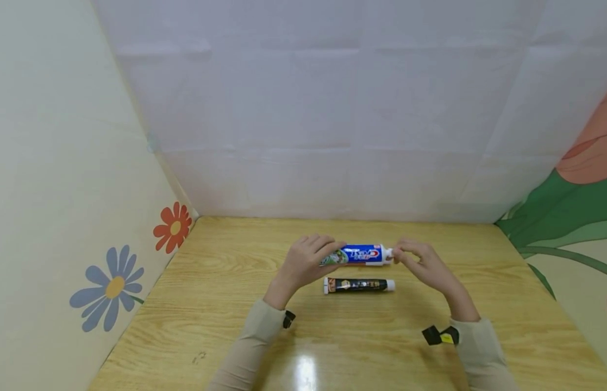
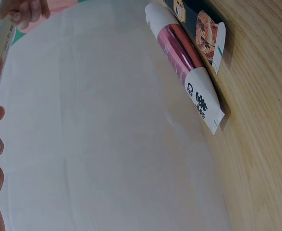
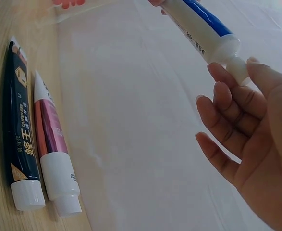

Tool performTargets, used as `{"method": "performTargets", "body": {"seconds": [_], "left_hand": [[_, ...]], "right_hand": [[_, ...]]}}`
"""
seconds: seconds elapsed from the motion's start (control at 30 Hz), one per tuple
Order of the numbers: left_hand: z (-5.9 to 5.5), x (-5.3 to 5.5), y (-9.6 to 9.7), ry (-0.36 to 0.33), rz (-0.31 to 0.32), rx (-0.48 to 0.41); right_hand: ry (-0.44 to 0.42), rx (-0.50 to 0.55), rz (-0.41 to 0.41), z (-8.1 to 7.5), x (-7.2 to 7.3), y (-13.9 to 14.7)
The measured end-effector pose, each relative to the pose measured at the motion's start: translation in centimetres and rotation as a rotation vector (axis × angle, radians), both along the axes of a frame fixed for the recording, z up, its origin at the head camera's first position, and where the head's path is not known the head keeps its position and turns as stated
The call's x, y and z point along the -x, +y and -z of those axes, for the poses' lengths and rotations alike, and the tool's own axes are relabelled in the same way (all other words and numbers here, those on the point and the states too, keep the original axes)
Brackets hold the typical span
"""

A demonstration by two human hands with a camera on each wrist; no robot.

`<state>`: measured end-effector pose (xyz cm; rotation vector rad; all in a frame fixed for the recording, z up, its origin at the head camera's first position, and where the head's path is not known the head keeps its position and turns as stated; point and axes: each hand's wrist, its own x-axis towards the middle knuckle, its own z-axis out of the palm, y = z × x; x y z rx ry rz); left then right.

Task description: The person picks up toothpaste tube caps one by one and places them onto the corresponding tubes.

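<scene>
My left hand holds a blue and white toothpaste tube sideways above the table, its cap end pointing right. At that end, my right hand pinches the white cap between thumb and index finger, the cap in line with the tube's shoulder. The other right fingers are loosely bent below it in the right wrist view. A black toothpaste tube with a white cap lies on the table, nearer the body than the held tube. Beside it lies a pink and white tube, hidden in the head view.
The wood-grain table meets a white sheet at its back. Walls with painted flowers stand at left and right. Each wrist carries a small black camera mount.
</scene>
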<state>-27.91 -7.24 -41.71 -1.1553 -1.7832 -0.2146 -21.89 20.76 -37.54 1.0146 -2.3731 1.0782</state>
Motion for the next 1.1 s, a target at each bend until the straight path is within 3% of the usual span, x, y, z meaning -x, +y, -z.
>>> {"method": "performTargets", "body": {"seconds": [0.47, 0.63, 0.87, 1.1], "left_hand": [[-0.09, -0.03, 0.05, 0.006, -0.018, -0.009], [-0.12, -0.05, -0.07, 0.000, -0.024, -0.009], [-0.04, -0.06, -0.10, -0.004, -0.011, -0.023], [-0.01, -0.07, -0.19, -0.004, -0.016, -0.020]], "right_hand": [[-0.010, 0.011, -0.008, 0.07, 0.09, 0.10], [-0.063, -0.010, 0.003, -0.06, -0.08, 0.15], [-0.087, -0.041, 0.075, 0.09, -0.40, 0.08], [-0.087, -0.008, 0.135, -0.02, -0.58, 0.22]]}}
